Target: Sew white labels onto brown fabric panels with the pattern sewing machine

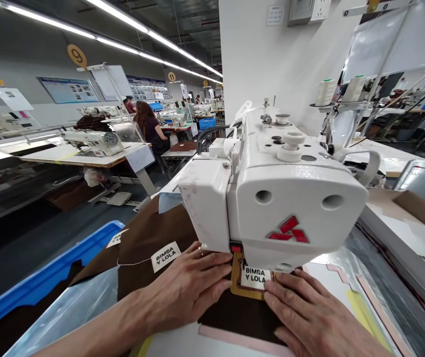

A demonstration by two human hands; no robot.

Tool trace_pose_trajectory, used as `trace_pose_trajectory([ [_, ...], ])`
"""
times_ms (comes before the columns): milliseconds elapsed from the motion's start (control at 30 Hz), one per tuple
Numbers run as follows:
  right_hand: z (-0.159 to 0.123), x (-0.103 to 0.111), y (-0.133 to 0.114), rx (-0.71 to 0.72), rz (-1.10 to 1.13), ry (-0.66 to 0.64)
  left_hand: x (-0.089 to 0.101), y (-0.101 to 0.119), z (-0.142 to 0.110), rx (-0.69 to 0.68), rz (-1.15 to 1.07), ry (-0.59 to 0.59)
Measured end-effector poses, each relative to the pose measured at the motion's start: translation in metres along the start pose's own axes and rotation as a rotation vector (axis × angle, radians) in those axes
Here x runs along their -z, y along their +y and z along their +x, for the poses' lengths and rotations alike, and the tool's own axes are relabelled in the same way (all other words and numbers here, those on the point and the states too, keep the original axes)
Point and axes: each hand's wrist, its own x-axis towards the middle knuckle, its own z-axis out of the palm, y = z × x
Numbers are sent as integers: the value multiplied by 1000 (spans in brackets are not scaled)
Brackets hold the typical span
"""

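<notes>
A white sewing machine (294, 203) stands right in front of me. Under its head, a brass-coloured clamp frame (247, 293) surrounds a white label (256, 277) printed "BIMBA Y LOLA" on dark brown fabric (240, 312). My left hand (193, 282) lies flat on the fabric, fingertips at the frame's left side. My right hand (305, 307) rests with fingers extended over the fabric, fingertips by the label's right edge. The needle area is mostly hidden by the machine head. Left of my left hand, another label (165, 256) sits on brown fabric, with a thread trailing from it.
A blue crate (48, 277) with dark fabric stands at the left. On the right is a cardboard box (413, 238) holding labels. Thread cones (326, 92) stand behind the machine. A person (151, 129) sits at another machine further back.
</notes>
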Motion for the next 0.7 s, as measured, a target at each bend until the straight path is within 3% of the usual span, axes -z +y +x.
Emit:
trace_pose_trajectory([
  [200, 0, -5, -1, -35, 36, 44, -11, 16, 10, -98, -29, -64],
  [467, -3, -7, -1, -54, 87, 11, -2, 0, 6, -44, -13, -131],
  [567, -6, -8, 0, -14, 52, 2, 5, -11, -7, 44, 10, -82],
  [700, -11, -4, 5, 87, -5, -58, 6, -19, -38, 46, 19, -70],
])
